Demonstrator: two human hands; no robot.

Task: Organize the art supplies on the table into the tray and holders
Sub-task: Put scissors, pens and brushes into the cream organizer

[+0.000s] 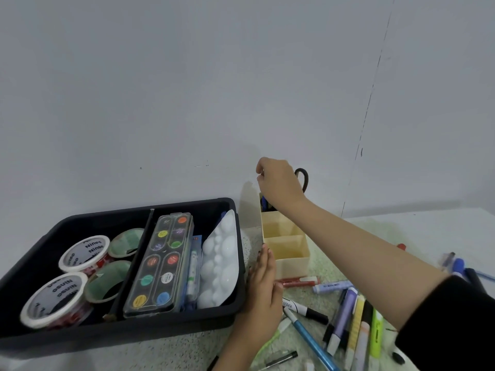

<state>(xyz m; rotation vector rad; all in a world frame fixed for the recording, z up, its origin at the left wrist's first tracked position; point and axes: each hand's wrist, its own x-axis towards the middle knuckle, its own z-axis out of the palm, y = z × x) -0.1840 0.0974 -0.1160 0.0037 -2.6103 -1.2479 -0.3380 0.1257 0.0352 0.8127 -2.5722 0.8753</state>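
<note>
Tray (pixel 134 336) matt blk plastic; palette (pixel 222 263) glossy wht plastic.

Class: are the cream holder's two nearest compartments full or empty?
Empty. In the cream holder, both nearest compartments show only bare inner walls and floor.

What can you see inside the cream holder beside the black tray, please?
In the holder, the two near compartments look empty. The far one holds something blue, and a black loop rises behind the right hand, which hides the rest.

Plain grey wall (pixel 187 89), thin dark crack (pixel 371 103), speckled tabletop (pixel 187 346)
</note>
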